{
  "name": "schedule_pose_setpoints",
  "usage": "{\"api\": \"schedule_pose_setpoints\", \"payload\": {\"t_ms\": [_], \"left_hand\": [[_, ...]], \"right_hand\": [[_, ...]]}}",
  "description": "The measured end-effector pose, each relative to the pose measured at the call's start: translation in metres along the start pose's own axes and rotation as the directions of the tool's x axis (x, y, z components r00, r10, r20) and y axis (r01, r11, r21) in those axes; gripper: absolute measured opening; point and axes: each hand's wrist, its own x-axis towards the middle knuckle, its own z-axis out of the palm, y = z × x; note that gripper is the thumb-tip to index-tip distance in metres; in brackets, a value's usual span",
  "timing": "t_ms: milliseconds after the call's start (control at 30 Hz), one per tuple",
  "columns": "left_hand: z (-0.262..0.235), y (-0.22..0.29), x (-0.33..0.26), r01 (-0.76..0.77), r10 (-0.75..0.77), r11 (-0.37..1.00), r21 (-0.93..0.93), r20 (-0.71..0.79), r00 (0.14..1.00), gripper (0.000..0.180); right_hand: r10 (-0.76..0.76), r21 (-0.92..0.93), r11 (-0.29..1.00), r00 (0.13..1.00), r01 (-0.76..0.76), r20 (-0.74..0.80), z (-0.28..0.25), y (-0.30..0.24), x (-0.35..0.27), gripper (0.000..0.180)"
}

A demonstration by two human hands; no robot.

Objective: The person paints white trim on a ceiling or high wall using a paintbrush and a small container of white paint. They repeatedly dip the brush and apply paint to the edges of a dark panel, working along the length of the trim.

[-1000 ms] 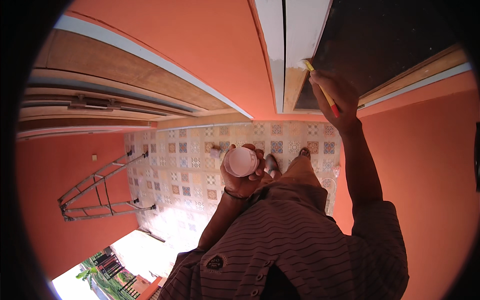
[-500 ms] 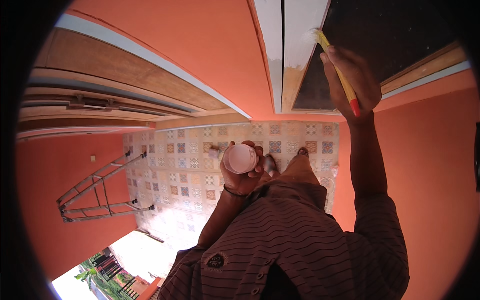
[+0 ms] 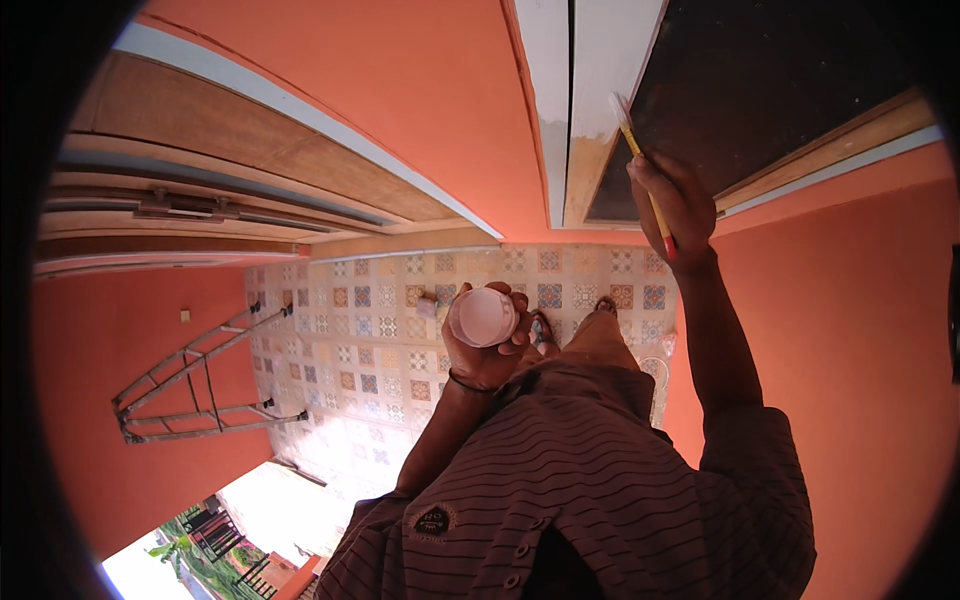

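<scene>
A paintbrush with a yellow handle and red end is gripped in my right hand. Its pale bristles touch the wooden window frame, near where white paint above meets bare wood below. Beside that strip is a dark glass pane. Down at waist height, my left hand holds a small round cup from underneath. Whitish paint seems to be inside it. The fingers of that hand curl around the cup's side.
Orange walls surround the spot. A metal ladder leans at the left. Patterned tiles cover the floor, with a small block-like object on it. A wooden frame with a metal latch runs along the left wall.
My right hand has moved down and to the left with the paintbrush, bringing the bristles lower on the frame, close to the paint's lower edge. My left hand stays put with the cup.
</scene>
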Motion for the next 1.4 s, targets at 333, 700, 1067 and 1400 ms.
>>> {"api": "schedule_pose_setpoints", "payload": {"t_ms": [333, 700, 1067, 1400], "left_hand": [[-0.006, 0.006, 0.002, 0.06, -0.062, 0.997, 0.051, 0.029, 0.998, 0.056], [-0.006, 0.005, 0.002, 0.044, -0.043, 0.997, 0.056, -0.025, 0.999, 0.055], [-0.009, 0.009, 0.004, 0.084, -0.086, 0.994, 0.077, 0.03, 0.996, 0.055], [-0.009, 0.006, 0.005, 0.051, -0.053, 0.997, 0.066, 0.031, 0.998, 0.054]], "right_hand": [[0.098, 0.119, 0.987, 0.994, -0.103, 0.052, -0.012, -0.017, 0.031, 0.032], [-0.034, -0.034, 0.999, 0.997, 0.037, 0.075, -0.02, -0.031, 0.048, 0.037], [-0.069, 0.003, 0.998, 0.996, 0.069, 0.055, -0.057, -0.023, 0.134, 0.036], [-0.358, -0.197, 0.933, 0.827, 0.3, -0.434, -0.072, -0.039, 0.239, 0.035]]}}
